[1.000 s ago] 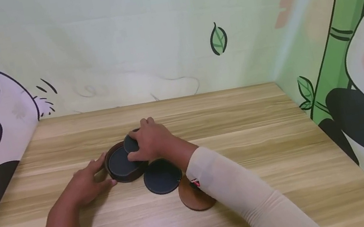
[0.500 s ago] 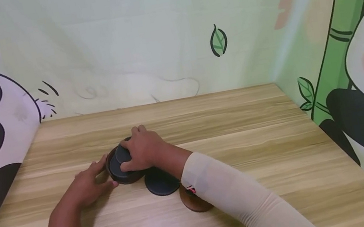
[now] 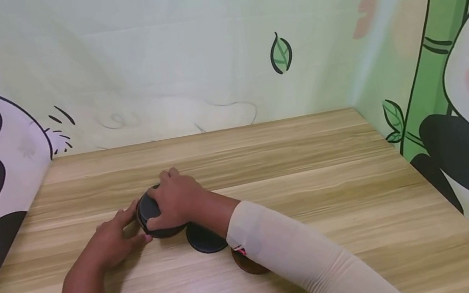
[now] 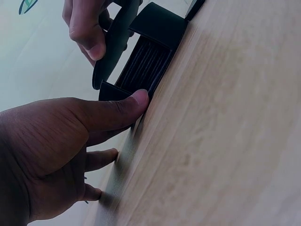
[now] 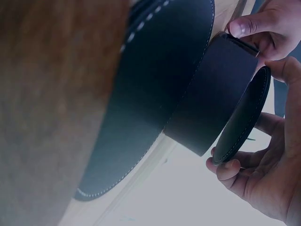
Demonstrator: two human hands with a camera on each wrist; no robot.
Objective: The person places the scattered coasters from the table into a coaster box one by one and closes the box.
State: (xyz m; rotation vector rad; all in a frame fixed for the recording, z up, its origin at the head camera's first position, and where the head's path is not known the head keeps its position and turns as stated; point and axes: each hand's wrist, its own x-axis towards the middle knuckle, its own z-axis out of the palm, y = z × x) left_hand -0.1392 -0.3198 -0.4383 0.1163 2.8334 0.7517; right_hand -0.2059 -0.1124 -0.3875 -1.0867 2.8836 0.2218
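Note:
My right hand [image 3: 178,198] pinches a round dark leather coaster [image 5: 243,115] by its edges, with white stitching along its rim. The coaster is tilted just over a round, dark coaster holder [image 4: 157,23]. Through the holder's side gap, a stack of coasters [image 4: 145,63] shows in the left wrist view. My left hand [image 3: 112,240] steadies the holder from the left, thumb at its near side and index finger at its far side. The right hand covers much of the holder in the head view.
A second dark coaster [image 3: 204,239] lies flat on the wooden table [image 3: 318,194], close to the holder's near right side. Beside it, a brown coaster [image 3: 247,263] lies partly under the right sleeve [image 3: 280,243]. A panda-print backdrop [image 3: 211,67] stands behind the table.
My right hand has moved left and slightly nearer with its coaster, from the holder's far right edge to over the holder. The left hand has stayed at the holder.

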